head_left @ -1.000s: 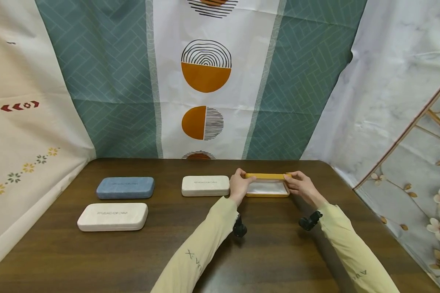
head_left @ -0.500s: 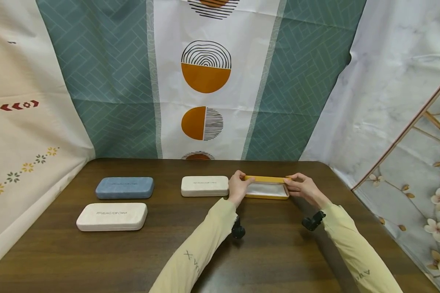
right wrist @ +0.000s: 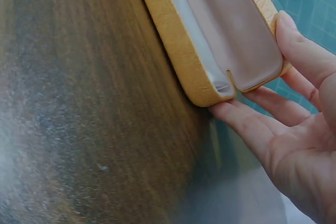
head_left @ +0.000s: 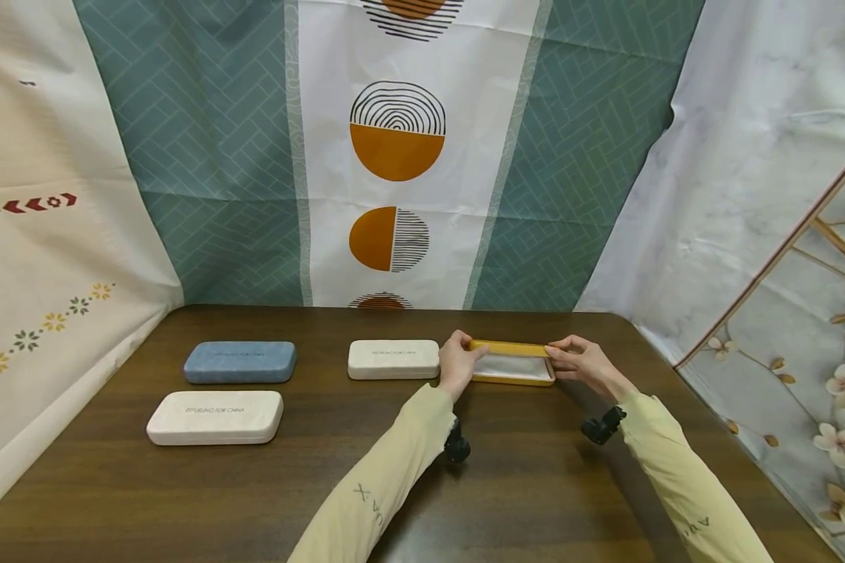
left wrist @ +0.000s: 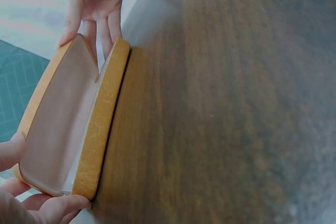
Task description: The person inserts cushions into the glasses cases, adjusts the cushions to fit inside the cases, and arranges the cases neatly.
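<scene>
A mustard-yellow glasses case (head_left: 510,348) lies on the table toward the back right, its lid partly raised. Pale lining (left wrist: 58,119) shows inside the lid in the left wrist view. At the case's left end, my left hand (head_left: 458,364) holds it, thumb on the lid's edge and a finger at the lower half's corner. My right hand (head_left: 586,366) grips the other end. In the right wrist view that hand's thumb (right wrist: 299,40) presses the lid's rim, while its fingers reach under the hinge end and the base's corner (right wrist: 205,95).
Just left of my left hand stands a white glasses case (head_left: 393,360). Farther left are a blue glasses case (head_left: 240,362) and, in front of it, another white case (head_left: 215,418). Patterned cloth (head_left: 394,258) hangs behind the brown table (head_left: 521,485).
The lid of the yellow case has tipped lower toward the base, with both hands still at its ends. The other cases stay where they were.
</scene>
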{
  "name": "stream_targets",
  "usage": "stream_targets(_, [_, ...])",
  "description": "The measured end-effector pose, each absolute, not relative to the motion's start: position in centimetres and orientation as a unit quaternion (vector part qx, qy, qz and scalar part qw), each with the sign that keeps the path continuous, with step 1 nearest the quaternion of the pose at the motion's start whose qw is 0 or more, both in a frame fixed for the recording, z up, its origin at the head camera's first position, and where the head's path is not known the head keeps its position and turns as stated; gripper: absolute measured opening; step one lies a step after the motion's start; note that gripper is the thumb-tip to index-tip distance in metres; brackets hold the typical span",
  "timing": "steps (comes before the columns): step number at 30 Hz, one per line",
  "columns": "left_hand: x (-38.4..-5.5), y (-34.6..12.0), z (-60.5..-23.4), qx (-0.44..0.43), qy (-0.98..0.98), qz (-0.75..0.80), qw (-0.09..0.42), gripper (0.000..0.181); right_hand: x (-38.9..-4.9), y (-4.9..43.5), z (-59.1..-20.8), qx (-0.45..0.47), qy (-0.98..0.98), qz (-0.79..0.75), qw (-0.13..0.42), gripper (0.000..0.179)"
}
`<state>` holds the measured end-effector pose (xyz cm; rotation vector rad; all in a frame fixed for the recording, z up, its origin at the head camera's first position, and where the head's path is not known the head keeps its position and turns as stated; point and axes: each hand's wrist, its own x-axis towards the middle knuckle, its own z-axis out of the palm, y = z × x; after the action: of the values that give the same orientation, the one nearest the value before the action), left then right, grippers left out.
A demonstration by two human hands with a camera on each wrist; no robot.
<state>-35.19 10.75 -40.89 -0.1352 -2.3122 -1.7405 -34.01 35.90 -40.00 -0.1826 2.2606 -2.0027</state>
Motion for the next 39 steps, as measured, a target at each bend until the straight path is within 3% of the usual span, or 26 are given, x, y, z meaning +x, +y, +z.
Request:
stream_targets(19, [-34.8,10.6,-41.1,-0.056,-0.794,-0.591,0.134,0.025,-33.7,35.7,-40.8,-0.069,0.734,-0.675,0.026,0.008])
stream_targets(32, [-34.5,10.7,-41.6,-0.051,-0.814,-0.562,0.139,0.026,-33.2,35.5,-41.4,-0.071,0.778,-0.624,-0.003,0.031])
stream_targets(39, [-34.5,10.8,-41.9,-0.047,-0.827,-0.543,0.139,0.028,-33.3,35.5,-41.6,-0.068,0.799,-0.597,-0.008,0.036])
